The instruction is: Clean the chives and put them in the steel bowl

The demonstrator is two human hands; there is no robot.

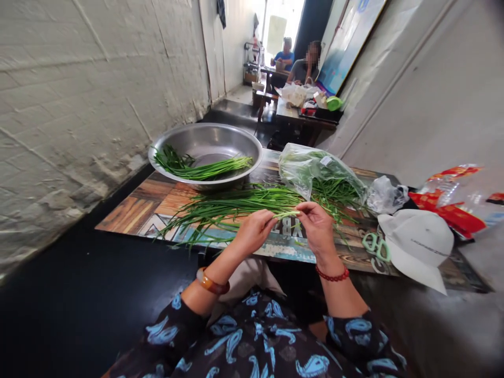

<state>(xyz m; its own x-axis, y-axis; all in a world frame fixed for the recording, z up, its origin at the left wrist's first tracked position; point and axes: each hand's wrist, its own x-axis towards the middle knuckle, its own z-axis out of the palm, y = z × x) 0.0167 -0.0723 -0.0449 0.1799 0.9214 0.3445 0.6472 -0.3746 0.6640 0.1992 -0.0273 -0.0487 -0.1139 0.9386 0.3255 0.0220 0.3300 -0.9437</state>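
Observation:
Between my hands runs a small bunch of garlic chives (286, 214), its pale stem ends pointing right. My left hand (256, 229) is closed around the stems, and the green leaves trail off to the left. The fingertips of my right hand (317, 224) pinch the pale ends. Just beyond my hands a loose pile of chives (236, 202) lies across the table. A wide metal basin (205, 128) stands behind it at the left, with a bundle of chives (212, 169) inside. More greens sit in a clear plastic bag (315, 163) at the back right.
On the table's right are a crumpled plastic bag (386, 194), a white cap (421, 241), pale green glasses (376, 247) and red-and-clear packaging (452, 202). Walls rise on both sides. Two people sit at tables farther back, near a cluttered table (289, 111).

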